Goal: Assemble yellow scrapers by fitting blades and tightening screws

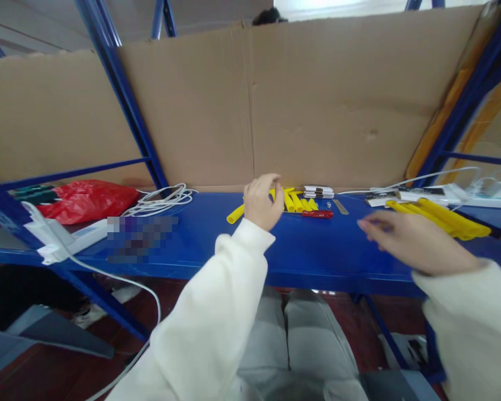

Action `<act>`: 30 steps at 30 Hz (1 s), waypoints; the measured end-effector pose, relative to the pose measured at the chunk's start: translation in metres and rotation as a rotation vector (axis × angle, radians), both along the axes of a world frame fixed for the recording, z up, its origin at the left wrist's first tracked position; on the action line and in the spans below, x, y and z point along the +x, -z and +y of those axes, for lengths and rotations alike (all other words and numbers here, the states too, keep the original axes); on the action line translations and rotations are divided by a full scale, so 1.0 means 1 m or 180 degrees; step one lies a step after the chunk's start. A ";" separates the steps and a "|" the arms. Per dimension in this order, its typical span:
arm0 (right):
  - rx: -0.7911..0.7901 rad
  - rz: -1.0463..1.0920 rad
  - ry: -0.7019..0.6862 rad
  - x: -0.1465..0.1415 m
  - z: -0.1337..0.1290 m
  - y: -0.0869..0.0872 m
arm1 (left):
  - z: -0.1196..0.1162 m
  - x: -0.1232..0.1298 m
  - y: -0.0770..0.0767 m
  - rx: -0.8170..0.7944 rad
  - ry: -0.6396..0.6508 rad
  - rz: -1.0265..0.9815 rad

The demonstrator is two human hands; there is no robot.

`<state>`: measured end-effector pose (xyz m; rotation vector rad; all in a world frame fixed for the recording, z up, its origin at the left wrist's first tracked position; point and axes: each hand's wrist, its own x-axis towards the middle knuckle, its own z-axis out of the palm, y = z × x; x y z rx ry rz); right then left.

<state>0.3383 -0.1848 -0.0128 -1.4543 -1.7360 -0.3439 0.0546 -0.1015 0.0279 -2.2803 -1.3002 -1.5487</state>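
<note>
My left hand (264, 201) is above the back part of the blue shelf, in front of several short yellow tubes (294, 201). Its fingers are bent, with a gap between thumb and forefinger and nothing visible in it. One yellow tube (235, 214) lies just left of that wrist. My right hand (417, 242), slightly blurred, hovers over the right side of the shelf. Its thumb and fingertips come together, and whatever may be between them is too small to see. Behind it lie longer yellow tubes (446, 218). A red-handled screwdriver (318, 214) rests between the hands.
Small white bundles (318, 191) and a flat metal strip (341, 207) lie near the cardboard wall (317, 106). At left are a red plastic bag (96, 200), coiled white cable (167, 200) and a white power strip (83, 236). Blue posts (125, 94) frame the shelf (309, 250).
</note>
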 end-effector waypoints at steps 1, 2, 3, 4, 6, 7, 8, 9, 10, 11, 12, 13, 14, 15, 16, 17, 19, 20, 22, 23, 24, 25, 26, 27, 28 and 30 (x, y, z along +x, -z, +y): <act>-0.0033 -0.0103 0.0122 -0.011 0.024 -0.022 | 0.026 -0.003 -0.004 -0.0050 -0.0258 0.0014; -0.0023 -0.0090 0.0120 -0.020 0.048 -0.037 | 0.048 -0.009 -0.004 -0.0162 -0.0514 0.0040; -0.0003 0.0047 0.0038 -0.028 0.070 -0.047 | 0.067 -0.017 -0.001 -0.0325 -0.0752 0.0065; 0.0003 0.0212 -0.0022 -0.033 0.090 -0.050 | 0.080 -0.025 0.004 -0.0512 -0.0959 0.0078; -0.0038 0.0371 -0.0117 -0.035 0.121 -0.041 | 0.096 -0.040 0.016 -0.0852 -0.1145 0.0102; -0.0036 0.0445 -0.0048 -0.032 0.133 -0.031 | 0.100 -0.046 0.021 -0.0989 -0.1099 0.0143; -0.0062 0.0405 -0.0072 -0.027 0.141 -0.020 | 0.102 -0.049 0.026 -0.1101 -0.1036 0.0171; -0.0098 0.0328 -0.0176 -0.022 0.148 -0.009 | 0.103 -0.052 0.029 -0.1223 -0.1007 0.0197; -0.0162 0.0255 -0.0301 -0.017 0.152 0.001 | 0.103 -0.053 0.032 -0.1320 -0.1016 0.0224; -0.0246 0.0195 -0.0380 -0.012 0.155 0.008 | 0.103 -0.053 0.034 -0.1395 -0.1077 0.0247; -0.0334 0.0135 -0.0413 -0.008 0.156 0.014 | 0.103 -0.053 0.035 -0.1451 -0.1162 0.0281; -0.0415 0.0091 -0.0419 -0.005 0.157 0.017 | 0.103 -0.053 0.036 -0.1509 -0.1264 0.0320; -0.0478 0.0060 -0.0412 -0.003 0.157 0.019 | 0.104 -0.053 0.037 -0.1578 -0.1361 0.0367; -0.0525 0.0035 -0.0406 -0.002 0.157 0.019 | 0.103 -0.054 0.038 -0.1658 -0.1442 0.0419; -0.0557 0.0016 -0.0415 -0.002 0.157 0.019 | 0.103 -0.054 0.038 -0.1741 -0.1493 0.0475; -0.0579 -0.0002 -0.0436 -0.003 0.157 0.018 | 0.103 -0.055 0.039 -0.1824 -0.1509 0.0532; -0.0614 -0.0040 -0.0495 -0.005 0.156 0.017 | 0.103 -0.056 0.040 -0.1951 -0.1447 0.0631; -0.0630 -0.0062 -0.0531 -0.007 0.156 0.017 | 0.103 -0.056 0.040 -0.1997 -0.1404 0.0670; -0.0644 -0.0110 -0.0599 -0.009 0.156 0.017 | 0.103 -0.057 0.039 -0.2035 -0.1355 0.0739; -0.0651 -0.0140 -0.0637 -0.010 0.155 0.017 | 0.103 -0.056 0.039 -0.2026 -0.1349 0.0773; -0.0665 -0.0175 -0.0677 -0.011 0.155 0.018 | 0.103 -0.056 0.039 -0.2003 -0.1348 0.0810; -0.0688 -0.0208 -0.0703 -0.011 0.155 0.018 | 0.103 -0.056 0.039 -0.1975 -0.1344 0.0855; -0.0721 -0.0236 -0.0711 -0.012 0.155 0.018 | 0.104 -0.056 0.039 -0.1951 -0.1339 0.0908; -0.0765 -0.0259 -0.0704 -0.013 0.155 0.018 | 0.104 -0.055 0.039 -0.1932 -0.1336 0.0963; -0.0816 -0.0274 -0.0686 -0.014 0.154 0.018 | 0.104 -0.055 0.039 -0.1921 -0.1334 0.1016; -0.0936 -0.0279 -0.0649 -0.016 0.153 0.017 | 0.105 -0.055 0.039 -0.1912 -0.1340 0.1102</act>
